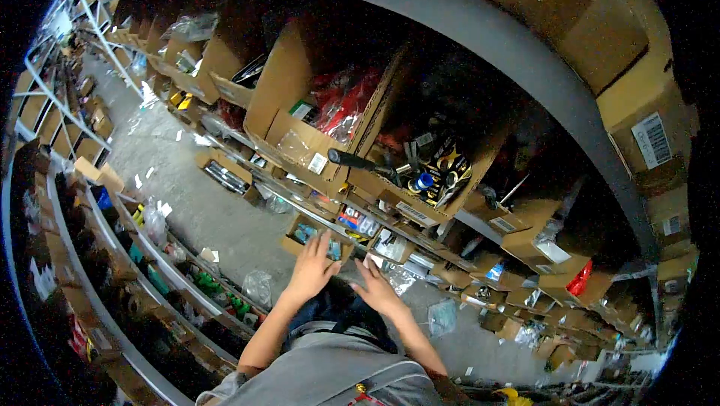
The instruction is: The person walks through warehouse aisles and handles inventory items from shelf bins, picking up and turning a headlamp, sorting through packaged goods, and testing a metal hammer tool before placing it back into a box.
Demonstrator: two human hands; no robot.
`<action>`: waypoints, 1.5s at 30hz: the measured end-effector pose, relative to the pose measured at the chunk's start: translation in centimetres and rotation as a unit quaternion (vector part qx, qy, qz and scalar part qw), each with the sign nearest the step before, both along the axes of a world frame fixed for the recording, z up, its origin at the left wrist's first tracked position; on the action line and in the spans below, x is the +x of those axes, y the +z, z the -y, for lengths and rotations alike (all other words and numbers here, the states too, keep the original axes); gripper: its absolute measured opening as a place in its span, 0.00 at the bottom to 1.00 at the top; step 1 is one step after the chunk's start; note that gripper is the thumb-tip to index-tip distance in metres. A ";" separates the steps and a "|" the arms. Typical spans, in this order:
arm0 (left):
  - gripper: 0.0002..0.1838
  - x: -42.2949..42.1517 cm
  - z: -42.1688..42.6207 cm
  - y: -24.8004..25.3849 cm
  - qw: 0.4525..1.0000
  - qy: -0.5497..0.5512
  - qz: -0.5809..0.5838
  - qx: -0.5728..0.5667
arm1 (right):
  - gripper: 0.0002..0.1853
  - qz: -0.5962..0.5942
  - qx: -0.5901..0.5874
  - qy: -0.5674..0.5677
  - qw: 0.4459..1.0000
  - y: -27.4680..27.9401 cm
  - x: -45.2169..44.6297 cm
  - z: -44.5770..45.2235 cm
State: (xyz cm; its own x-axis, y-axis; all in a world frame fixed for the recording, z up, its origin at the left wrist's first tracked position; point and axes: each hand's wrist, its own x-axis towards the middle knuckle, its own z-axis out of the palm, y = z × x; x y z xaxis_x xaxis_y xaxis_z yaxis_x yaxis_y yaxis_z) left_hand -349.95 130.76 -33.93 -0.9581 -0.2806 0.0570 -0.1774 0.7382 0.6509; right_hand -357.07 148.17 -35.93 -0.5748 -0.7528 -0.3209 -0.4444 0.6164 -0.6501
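Both bare hands reach forward from the body at the lower middle of the view. My left hand (313,267) has its fingers extended and slightly apart, over the edge of a small cardboard box (292,244) with teal packets in it. My right hand (375,288) is just to the right, its fingers spread, with nothing seen in it. Above and ahead, an open carton (418,209) on the shelf holds black and yellow packaged items and a blue roll. A black handle (351,158) sticks out over its left edge. Beside it a carton (259,110) holds red items in clear plastic.
Shelves with many cartons run across the front, under a grey shelf beam (480,12). More racks (97,256) with bins stand at the left. Plastic bags and paper scraps lie on the concrete floor (176,181). A box of dark items (225,173) stands out from the lower shelf.
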 end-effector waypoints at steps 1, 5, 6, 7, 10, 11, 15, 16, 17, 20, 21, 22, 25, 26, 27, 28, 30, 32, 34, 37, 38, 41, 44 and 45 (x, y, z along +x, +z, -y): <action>0.36 0.2 0.9 -0.1 1.000 -0.008 -0.002 0.003 | 0.31 0.004 -0.024 0.000 1.000 -0.8 0.3 0.8; 0.37 0.7 3.9 0.1 0.999 0.022 0.028 0.016 | 0.30 -0.026 -0.020 0.029 0.999 -0.9 0.8 4.0; 0.37 0.7 4.5 0.2 0.998 0.028 0.046 0.029 | 0.30 -0.027 -0.018 0.018 0.999 -0.9 0.9 4.7; 0.38 0.7 5.2 -0.1 0.999 0.021 0.031 0.027 | 0.30 0.003 -0.011 0.012 1.000 -0.8 1.0 5.4; 0.38 0.4 7.0 -0.1 0.999 0.015 0.033 0.030 | 0.29 0.026 -0.004 0.002 1.000 -0.3 1.1 7.2; 0.38 0.3 7.6 -0.1 0.999 0.002 0.034 0.031 | 0.29 0.018 -0.004 0.009 1.000 -0.2 1.2 7.7; 0.37 0.1 9.8 -0.6 0.999 -0.011 0.016 0.046 | 0.29 0.031 -0.002 -0.010 0.999 -0.4 1.4 9.4; 0.37 0.0 10.3 -0.8 0.999 -0.014 0.011 0.037 | 0.29 0.024 0.006 -0.012 1.000 -0.6 1.5 9.9; 0.37 -0.1 10.7 -0.7 0.999 -0.023 0.011 0.036 | 0.29 0.018 0.015 -0.013 1.000 -0.7 1.7 10.3; 0.37 -0.3 11.9 -0.5 0.998 -0.041 0.025 0.033 | 0.29 0.029 -0.007 -0.043 0.999 -0.9 2.2 11.4; 0.36 -0.4 12.3 -0.5 0.998 -0.048 0.023 0.032 | 0.29 0.029 -0.008 -0.050 0.998 -0.6 2.4 11.7; 0.36 -0.6 12.6 -0.4 0.998 -0.055 0.020 0.031 | 0.27 0.015 -0.033 -0.064 0.997 -0.1 2.4 12.1; 0.36 -1.2 13.3 -0.5 0.997 -0.074 0.009 0.030 | 0.23 -0.008 -0.102 -0.103 0.989 3.1 2.1 12.7; 0.36 -1.5 13.5 -0.6 0.996 -0.087 0.005 0.029 | 0.20 -0.019 -0.145 -0.123 0.982 4.7 1.8 12.6; 0.36 -1.6 13.6 -0.6 0.995 -0.095 0.005 0.040 | 0.17 -0.104 -0.196 -0.152 0.963 6.7 1.6 12.5; 0.36 -1.8 13.7 -0.7 0.993 -0.104 0.005 0.051 | 0.17 -0.112 -0.193 -0.167 0.960 8.5 1.3 12.1; 0.36 -2.1 13.7 -0.7 0.991 -0.127 0.003 0.048 | 0.13 -0.219 -0.307 -0.213 0.901 11.8 0.8 11.4; 0.36 -2.1 13.7 -0.8 0.990 -0.139 0.006 0.033 | 0.20 -0.182 -0.401 -0.313 0.842 14.3 0.3 11.5; 0.36 -2.1 13.5 -1.3 0.988 -0.153 0.009 0.033 | 0.28 -0.170 -0.476 -0.334 0.796 16.9 -1.0 12.3; 0.36 -2.1 12.9 -1.4 0.985 -0.168 0.011 0.042 | 0.36 0.038 -0.461 -0.312 0.830 19.8 -2.0 12.8; 0.36 -2.2 12.6 -1.3 0.984 -0.172 0.013 0.051 | 0.34 0.095 -0.492 -0.308 0.809 20.1 -2.3 13.1; 0.36 -2.2 12.3 -1.1 0.982 -0.180 0.013 0.054 | 0.29 0.083 -0.454 -0.291 0.838 20.5 -3.3 12.9; 0.36 -2.0 12.6 -1.8 0.982 -0.184 0.012 0.051 | 0.20 -0.044 -0.454 -0.265 0.850 19.1 -4.3 13.0; 0.36 -1.9 12.7 -1.9 0.981 -0.189 0.024 0.045 | 0.18 -0.054 -0.433 -0.269 0.859 19.0 -4.5 12.8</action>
